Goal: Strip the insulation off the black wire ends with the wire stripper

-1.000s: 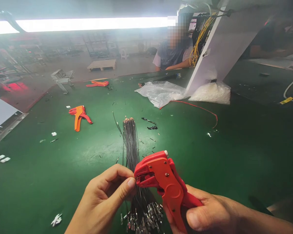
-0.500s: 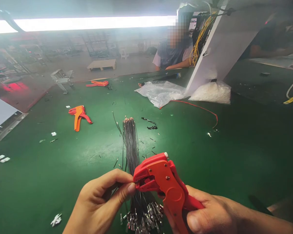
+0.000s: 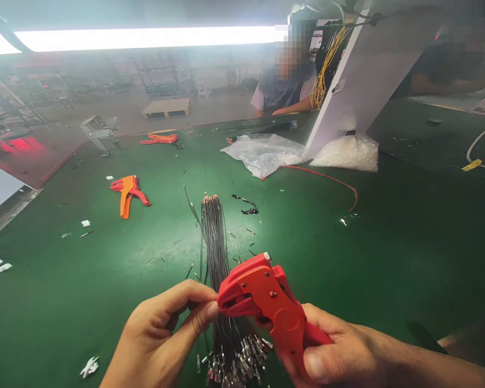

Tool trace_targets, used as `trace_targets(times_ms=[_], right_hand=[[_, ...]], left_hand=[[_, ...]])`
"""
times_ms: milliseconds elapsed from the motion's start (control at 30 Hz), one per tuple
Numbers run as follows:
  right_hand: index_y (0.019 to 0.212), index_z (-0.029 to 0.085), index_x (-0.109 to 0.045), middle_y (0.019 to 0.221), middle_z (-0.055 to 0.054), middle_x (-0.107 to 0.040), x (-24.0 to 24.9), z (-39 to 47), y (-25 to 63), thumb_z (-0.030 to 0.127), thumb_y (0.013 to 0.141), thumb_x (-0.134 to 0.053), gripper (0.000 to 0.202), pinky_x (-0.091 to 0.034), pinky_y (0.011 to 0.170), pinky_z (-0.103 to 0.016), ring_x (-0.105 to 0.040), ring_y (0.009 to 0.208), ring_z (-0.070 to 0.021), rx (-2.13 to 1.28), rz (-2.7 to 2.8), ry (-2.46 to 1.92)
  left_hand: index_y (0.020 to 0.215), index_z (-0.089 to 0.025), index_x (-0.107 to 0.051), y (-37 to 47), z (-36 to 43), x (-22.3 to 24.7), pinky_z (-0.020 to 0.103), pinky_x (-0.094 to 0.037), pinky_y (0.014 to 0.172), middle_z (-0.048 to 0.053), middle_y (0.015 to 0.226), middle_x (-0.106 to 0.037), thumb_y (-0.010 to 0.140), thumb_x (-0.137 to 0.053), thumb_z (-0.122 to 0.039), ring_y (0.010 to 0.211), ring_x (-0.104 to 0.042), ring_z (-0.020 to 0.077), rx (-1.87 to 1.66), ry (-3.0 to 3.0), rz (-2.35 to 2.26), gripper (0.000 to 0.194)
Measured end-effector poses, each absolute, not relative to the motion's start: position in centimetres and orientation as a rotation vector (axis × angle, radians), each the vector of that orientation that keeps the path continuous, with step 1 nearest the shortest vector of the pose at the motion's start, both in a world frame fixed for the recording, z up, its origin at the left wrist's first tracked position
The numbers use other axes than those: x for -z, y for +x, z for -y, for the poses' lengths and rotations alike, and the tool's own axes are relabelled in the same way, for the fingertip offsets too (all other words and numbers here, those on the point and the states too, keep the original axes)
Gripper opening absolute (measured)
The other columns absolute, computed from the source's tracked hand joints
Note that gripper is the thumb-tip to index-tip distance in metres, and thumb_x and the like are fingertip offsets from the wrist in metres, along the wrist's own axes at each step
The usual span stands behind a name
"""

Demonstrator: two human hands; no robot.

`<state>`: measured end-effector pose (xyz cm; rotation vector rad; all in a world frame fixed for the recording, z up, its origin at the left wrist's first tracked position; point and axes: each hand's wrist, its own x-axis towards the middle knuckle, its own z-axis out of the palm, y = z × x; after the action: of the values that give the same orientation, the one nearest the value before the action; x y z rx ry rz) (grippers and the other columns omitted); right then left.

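Wrapped around the handles of a red and orange wire stripper (image 3: 272, 302), my right hand (image 3: 339, 350) holds it tilted, jaws to the left. The stripper's jaws are nearly closed. Thumb and forefinger of my left hand (image 3: 170, 328) pinch a thin black wire right at the jaw tips; most of that wire is hidden by the fingers. Beneath both hands lies a long bundle of black wires (image 3: 215, 237). Copper-coloured ends show at its far end, and shiny metal terminals (image 3: 242, 358) fan out at the near end.
Two more wire strippers lie on the green table (image 3: 383, 258): one at left (image 3: 129, 195), one farther back (image 3: 159, 139). Clear plastic (image 3: 262, 151), a white bag (image 3: 345, 153) and a red wire (image 3: 327, 176) lie beyond. A person (image 3: 285, 91) sits across the table.
The stripper's jaws have closed further, narrowing the gap at their tips. My left hand keeps its pinch beside them. The whole view has shifted slightly.
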<state>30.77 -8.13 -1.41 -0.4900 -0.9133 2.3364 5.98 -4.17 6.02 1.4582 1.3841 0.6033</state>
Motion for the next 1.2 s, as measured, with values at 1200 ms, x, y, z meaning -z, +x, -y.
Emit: trace_targets(times_ms=[1200], right_hand=[[0.086,0.012,-0.06,0.07,0.001,-0.05,1.0,7.7,30.4,0.045,0.073,-0.071,0.037,-0.026,0.049,-0.021,-0.039,0.059,-0.0081,-2.292,1.061,-0.512]], left_hand=[[0.076,-0.027,-0.076,5.4,4.1,-5.7,0.024,-0.051,0.066,-0.001,0.073,-0.073,0.086,-0.065,-0.04,0.07,-0.065,0.0175,-0.65,1.588,-1.321,0.02]])
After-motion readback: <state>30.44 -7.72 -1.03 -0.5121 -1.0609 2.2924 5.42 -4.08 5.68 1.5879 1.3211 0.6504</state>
